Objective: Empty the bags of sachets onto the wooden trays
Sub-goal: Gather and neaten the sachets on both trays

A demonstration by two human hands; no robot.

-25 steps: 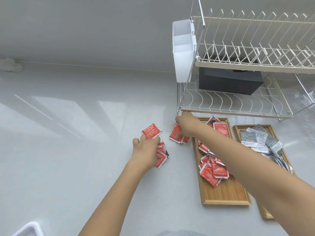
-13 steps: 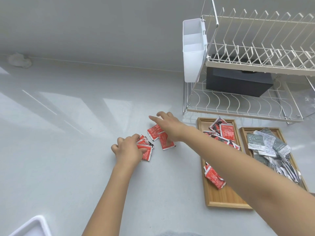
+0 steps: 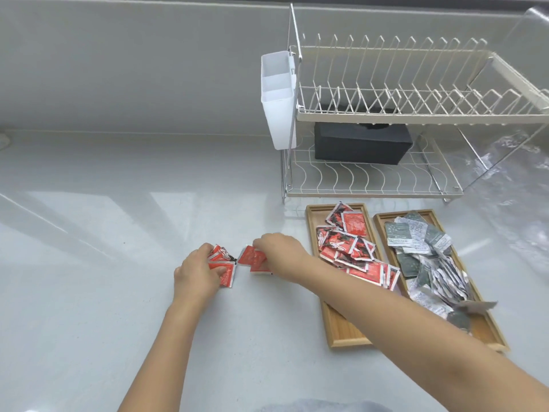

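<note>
Two wooden trays lie side by side on the pale counter. The left tray [image 3: 338, 331] holds several red sachets [image 3: 347, 248]; the right tray [image 3: 487, 331] holds several grey and silver sachets [image 3: 427, 251]. Left of the trays, a few loose red sachets lie on the counter. My left hand [image 3: 197, 273] covers and grips a small bunch of red sachets [image 3: 224, 264]. My right hand [image 3: 279, 251] rests with its fingertips on another small cluster of red sachets [image 3: 252, 260], close beside the first bunch.
A two-tier wire dish rack [image 3: 386, 114] stands behind the trays, with a white cutlery holder [image 3: 277, 99] on its left side and a black box [image 3: 361, 142] on the lower shelf. Clear plastic bags [image 3: 511, 179] lie at the right.
Both hands have drawn the scattered red sachets closer together on the counter. My right hand has come down onto its cluster. The camera has tilted, so more of the rack shows.
</note>
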